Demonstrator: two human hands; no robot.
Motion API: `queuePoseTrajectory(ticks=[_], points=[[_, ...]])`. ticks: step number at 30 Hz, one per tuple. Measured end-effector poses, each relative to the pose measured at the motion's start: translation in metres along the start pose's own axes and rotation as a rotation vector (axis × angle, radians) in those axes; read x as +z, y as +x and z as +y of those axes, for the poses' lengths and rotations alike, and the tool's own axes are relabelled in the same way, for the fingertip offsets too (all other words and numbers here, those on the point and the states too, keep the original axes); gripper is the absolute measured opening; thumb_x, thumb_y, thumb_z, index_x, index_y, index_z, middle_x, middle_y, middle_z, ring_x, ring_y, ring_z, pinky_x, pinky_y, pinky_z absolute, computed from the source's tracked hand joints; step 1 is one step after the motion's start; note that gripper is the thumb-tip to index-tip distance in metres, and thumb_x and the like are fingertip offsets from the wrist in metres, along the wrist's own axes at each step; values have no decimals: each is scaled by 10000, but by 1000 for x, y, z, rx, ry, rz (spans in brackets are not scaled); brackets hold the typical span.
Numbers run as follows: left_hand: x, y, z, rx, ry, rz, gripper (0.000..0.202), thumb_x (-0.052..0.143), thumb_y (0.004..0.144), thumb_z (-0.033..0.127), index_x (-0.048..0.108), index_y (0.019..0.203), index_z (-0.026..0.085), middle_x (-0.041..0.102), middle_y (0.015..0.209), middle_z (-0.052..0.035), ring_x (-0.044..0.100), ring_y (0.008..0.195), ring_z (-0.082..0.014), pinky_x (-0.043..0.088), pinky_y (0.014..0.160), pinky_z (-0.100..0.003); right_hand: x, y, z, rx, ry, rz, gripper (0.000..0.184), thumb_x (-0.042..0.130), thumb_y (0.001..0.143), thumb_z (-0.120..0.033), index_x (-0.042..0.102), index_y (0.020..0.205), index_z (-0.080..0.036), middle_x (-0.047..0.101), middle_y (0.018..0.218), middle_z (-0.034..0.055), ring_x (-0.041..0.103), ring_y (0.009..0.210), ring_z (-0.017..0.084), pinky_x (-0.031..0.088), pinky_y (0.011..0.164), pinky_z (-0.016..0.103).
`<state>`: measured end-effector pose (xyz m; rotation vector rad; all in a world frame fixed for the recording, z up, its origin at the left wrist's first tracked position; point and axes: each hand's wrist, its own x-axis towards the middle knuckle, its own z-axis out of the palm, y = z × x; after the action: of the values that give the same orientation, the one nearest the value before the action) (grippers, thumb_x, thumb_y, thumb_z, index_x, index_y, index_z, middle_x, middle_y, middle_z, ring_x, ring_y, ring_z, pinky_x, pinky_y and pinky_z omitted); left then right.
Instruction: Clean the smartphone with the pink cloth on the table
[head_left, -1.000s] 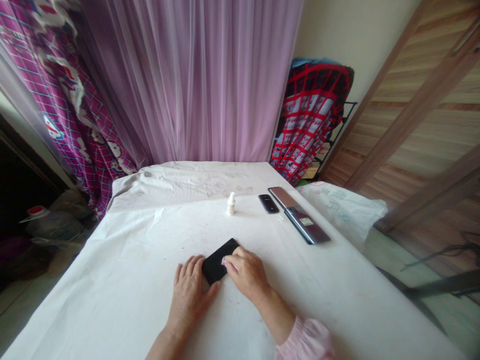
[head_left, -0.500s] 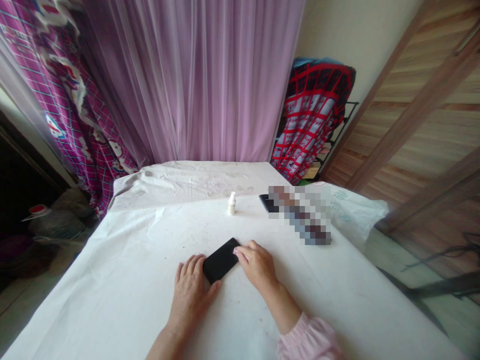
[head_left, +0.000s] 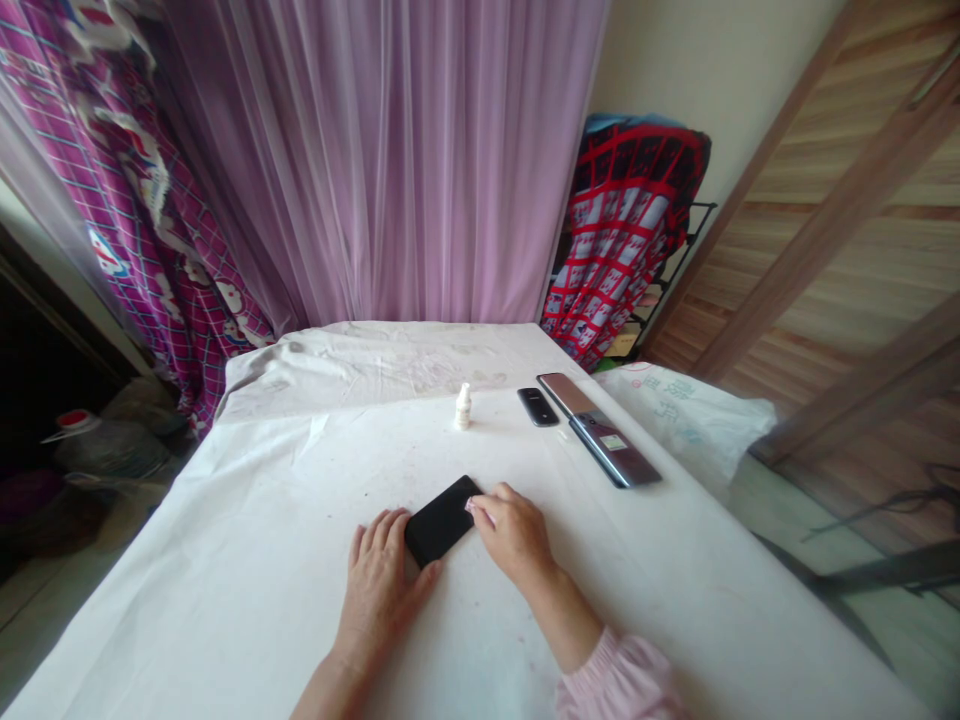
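Note:
A black smartphone [head_left: 441,522] lies screen up on the white-covered table, tilted to the right. My left hand [head_left: 381,580] braces it, with the fingers along its left end and the thumb at its lower edge. At the phone's upper right end, my right hand [head_left: 517,530] pinches a small pinkish-white cloth [head_left: 471,504] against the screen. The cloth is mostly hidden by the fingers. Beyond the phone stands a small white bottle [head_left: 463,408] with a narrow top.
A small black phone [head_left: 537,407] lies at the back right of the table [head_left: 247,560]. Beside it are a brownish phone box [head_left: 566,394] and a dark glossy one [head_left: 616,452], near the right edge. A white plastic bag [head_left: 682,410] hangs there. Purple curtains [head_left: 390,170] hang behind.
The cloth in my right hand has shifted very slightly on the screen. My left hand and the phone stay in place.

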<state>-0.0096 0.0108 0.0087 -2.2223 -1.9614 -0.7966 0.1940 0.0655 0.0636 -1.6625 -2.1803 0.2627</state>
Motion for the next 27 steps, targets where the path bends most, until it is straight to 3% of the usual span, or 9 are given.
queuePoseTrajectory(ticks=[16, 27], points=[[1, 0, 0, 8, 22, -3, 508, 618, 789, 395, 530, 1235, 170, 636, 1257, -149, 567, 1189, -324, 356, 1053, -544, 1, -10, -22, -122, 78, -75, 220, 548, 912, -223, 757, 929, -290, 674, 874, 4, 635, 787, 108, 400, 696, 184], [-1, 1, 1, 6, 21, -6, 501, 608, 785, 395, 541, 1228, 171, 640, 1248, -148, 572, 1182, -327, 365, 1047, -552, 3, -9, -15, -89, 93, -65, 211, 550, 920, -270, 758, 914, -306, 678, 871, -2, 636, 774, 109, 398, 684, 186]])
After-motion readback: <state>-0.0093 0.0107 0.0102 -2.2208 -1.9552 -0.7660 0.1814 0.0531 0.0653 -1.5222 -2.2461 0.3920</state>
